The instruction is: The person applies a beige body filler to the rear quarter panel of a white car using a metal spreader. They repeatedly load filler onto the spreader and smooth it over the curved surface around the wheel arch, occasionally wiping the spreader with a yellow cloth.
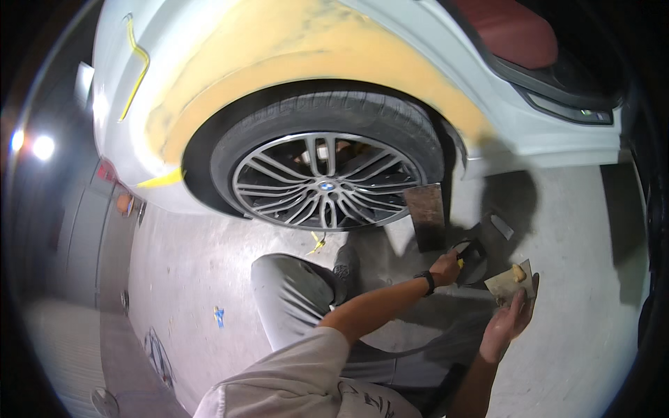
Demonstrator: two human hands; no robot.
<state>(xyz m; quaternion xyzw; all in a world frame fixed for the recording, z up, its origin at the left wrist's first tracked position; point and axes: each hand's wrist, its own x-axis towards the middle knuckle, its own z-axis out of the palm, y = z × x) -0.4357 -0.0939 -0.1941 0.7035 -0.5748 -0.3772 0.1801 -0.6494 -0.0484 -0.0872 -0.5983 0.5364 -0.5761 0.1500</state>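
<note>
My right hand (512, 322) holds a flat, light-coloured mixing plate (500, 284) from below, fingers along its edge. A lump of yellowish putty (518, 272) sits on the plate. To the left of it, my left hand (445, 269), below a dark wristband, is closed at the rim of a dark round container (474, 263). A bit of yellow shows by its fingers, but what they grip is unclear. Ahead stands a car wheel (327, 187) under a white fender with a broad tan patch of filler (293, 52).
A dark rectangular panel (426, 216) stands by the tyre's right side. A small pale tube (502, 227) lies on the concrete floor (209, 258). Yellow tape (162, 179) marks the bumper. A blue scrap (219, 317) lies left of my bent knee (286, 292). An open door with red trim is upper right.
</note>
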